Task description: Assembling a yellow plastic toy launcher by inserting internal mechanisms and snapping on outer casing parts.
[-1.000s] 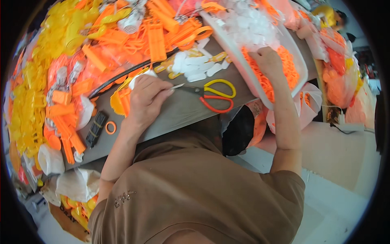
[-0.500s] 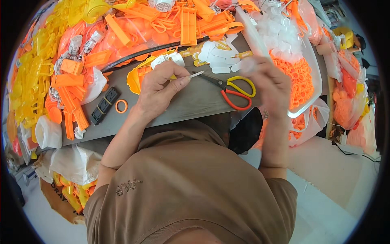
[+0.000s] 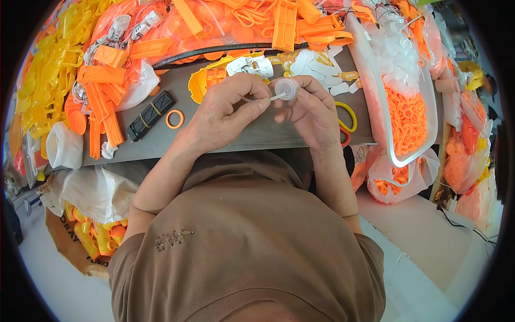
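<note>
Between thumb and forefinger, my left hand (image 3: 228, 110) pinches a thin white stick (image 3: 278, 97). My right hand (image 3: 316, 115) holds a small round clear plastic cap (image 3: 286, 89) by its edge. The stick's tip meets the cap; whether it touches or goes inside, I cannot tell. Just beyond my left hand lies a yellow casing (image 3: 199, 83) with a white plastic mechanism (image 3: 249, 66) beside it. White oval labels (image 3: 314, 64) are spread beyond my right hand. Scissors with a yellow and a red handle (image 3: 348, 117) lie partly hidden behind that hand.
At right stands a clear bin (image 3: 396, 161) of orange rings (image 3: 405, 121) and clear caps (image 3: 394, 59). An orange ring (image 3: 174, 119) and a black banded block (image 3: 151, 115) lie left. Orange parts (image 3: 102, 88) and yellow parts (image 3: 51, 80) pile up beyond. A black strip (image 3: 225, 49) crosses the table.
My right hand has come left from beside the bin, bringing the clear cap to the stick. My left hand still pinches the stick. The whole view has shifted slightly.
</note>
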A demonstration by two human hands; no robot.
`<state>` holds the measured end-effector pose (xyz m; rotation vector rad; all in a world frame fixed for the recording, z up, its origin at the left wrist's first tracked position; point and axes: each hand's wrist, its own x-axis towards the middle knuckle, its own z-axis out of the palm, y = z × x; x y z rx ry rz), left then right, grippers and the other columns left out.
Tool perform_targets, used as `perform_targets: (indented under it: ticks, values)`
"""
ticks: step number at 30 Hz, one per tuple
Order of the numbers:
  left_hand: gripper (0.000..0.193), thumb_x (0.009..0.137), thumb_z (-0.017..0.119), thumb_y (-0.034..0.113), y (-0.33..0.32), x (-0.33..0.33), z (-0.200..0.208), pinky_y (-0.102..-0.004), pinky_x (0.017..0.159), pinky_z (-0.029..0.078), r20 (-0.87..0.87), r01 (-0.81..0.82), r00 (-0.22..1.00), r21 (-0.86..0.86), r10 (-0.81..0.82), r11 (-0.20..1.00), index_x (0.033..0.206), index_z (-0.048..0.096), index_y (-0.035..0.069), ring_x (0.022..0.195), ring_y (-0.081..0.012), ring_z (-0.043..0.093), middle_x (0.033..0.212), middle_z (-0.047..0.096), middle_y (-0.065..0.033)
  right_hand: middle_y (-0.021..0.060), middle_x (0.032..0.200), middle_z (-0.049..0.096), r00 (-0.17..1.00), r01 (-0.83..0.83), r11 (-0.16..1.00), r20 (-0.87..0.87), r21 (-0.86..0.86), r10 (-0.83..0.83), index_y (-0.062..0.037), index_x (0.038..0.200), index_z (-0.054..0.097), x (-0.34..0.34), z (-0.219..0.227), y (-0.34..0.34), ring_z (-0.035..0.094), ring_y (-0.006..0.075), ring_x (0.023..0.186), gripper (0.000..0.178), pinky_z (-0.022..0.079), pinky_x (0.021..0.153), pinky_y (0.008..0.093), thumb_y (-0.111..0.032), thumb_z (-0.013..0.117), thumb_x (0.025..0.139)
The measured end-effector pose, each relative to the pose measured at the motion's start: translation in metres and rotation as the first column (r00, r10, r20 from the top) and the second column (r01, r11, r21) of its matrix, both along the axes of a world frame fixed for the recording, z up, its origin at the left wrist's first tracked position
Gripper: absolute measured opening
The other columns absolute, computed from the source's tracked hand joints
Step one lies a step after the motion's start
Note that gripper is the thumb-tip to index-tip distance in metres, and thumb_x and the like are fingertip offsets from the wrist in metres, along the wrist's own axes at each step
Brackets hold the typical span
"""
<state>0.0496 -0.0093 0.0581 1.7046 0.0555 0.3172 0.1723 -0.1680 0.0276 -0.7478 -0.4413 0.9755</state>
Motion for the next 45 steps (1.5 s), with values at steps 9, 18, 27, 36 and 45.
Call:
perform_targets:
  ticks: [9, 18, 27, 36, 45]
  values:
    - [0.008, 0.089, 0.058, 0.007, 0.001, 0.0, -0.003, -0.021, 0.055, 0.036, 0.019, -0.01, 1.0, 0.037, 0.01, 0.999, 0.089, 0.056, 0.0, 0.067, -0.005, 0.043, 0.078, 0.053, 0.0002, 0.0174, 0.111, 0.059, 0.984, 0.046, 0.994, 0.178, -0.101, -0.028, 0.0034, 0.111, 0.053, -0.001, 0.01, 0.002, 0.062, 0.0207, 0.089, 0.022, 0.057, 0.066, 0.0327, -0.007, 0.047, 0.092]
    - [0.007, 0.091, 0.055, 0.007, -0.006, 0.007, -0.007, -0.0266, 0.06, 0.042, 0.112, -0.123, 0.988, 0.178, 0.105, 0.976, 0.091, 0.055, 0.0, 0.068, -0.0143, 0.05, 0.077, 0.056, -0.0073, 0.0125, 0.109, 0.055, 0.835, 0.215, 0.97, 0.537, -0.111, -0.124, 0.005, 0.128, 0.045, -0.009, 0.02, 0.005, 0.058, 0.0168, 0.089, 0.039, 0.056, 0.068, 0.029, -0.004, 0.051, 0.091]
    - [0.006, 0.092, 0.052, 0.004, -0.012, 0.004, -0.005, -0.0286, 0.064, 0.044, 0.049, -0.071, 0.997, 0.088, 0.067, 0.994, 0.095, 0.052, -0.001, 0.071, -0.0183, 0.051, 0.081, 0.055, -0.0099, 0.0104, 0.109, 0.049, 0.672, 0.243, 0.968, 0.731, -0.061, -0.123, 0.0055, 0.124, 0.051, -0.007, 0.02, 0.004, 0.058, 0.0155, 0.086, 0.036, 0.056, 0.066, 0.0272, -0.004, 0.055, 0.089]
    - [0.003, 0.09, 0.052, -0.001, -0.011, 0.005, -0.015, -0.0295, 0.064, 0.043, 0.143, -0.093, 0.987, 0.159, 0.07, 0.983, 0.092, 0.052, -0.001, 0.07, -0.0187, 0.051, 0.08, 0.054, -0.01, 0.011, 0.107, 0.05, 0.512, 0.323, 0.945, 0.848, -0.045, -0.134, 0.0033, 0.12, 0.054, -0.011, 0.015, 0.004, 0.058, 0.0134, 0.08, 0.036, 0.054, 0.066, 0.0247, -0.007, 0.061, 0.086]
    - [0.024, 0.081, 0.062, -0.003, -0.004, -0.002, -0.02, -0.0296, 0.07, 0.046, 0.097, -0.055, 0.995, 0.211, 0.035, 0.976, 0.105, 0.056, -0.001, 0.08, -0.0225, 0.057, 0.093, 0.057, -0.0118, 0.0106, 0.102, 0.055, 0.275, 0.418, 0.908, 0.948, 0.031, -0.159, 0.0014, 0.114, 0.055, -0.016, 0.022, 0.005, 0.058, 0.0149, 0.078, 0.037, 0.052, 0.068, 0.0263, -0.006, 0.069, 0.08]
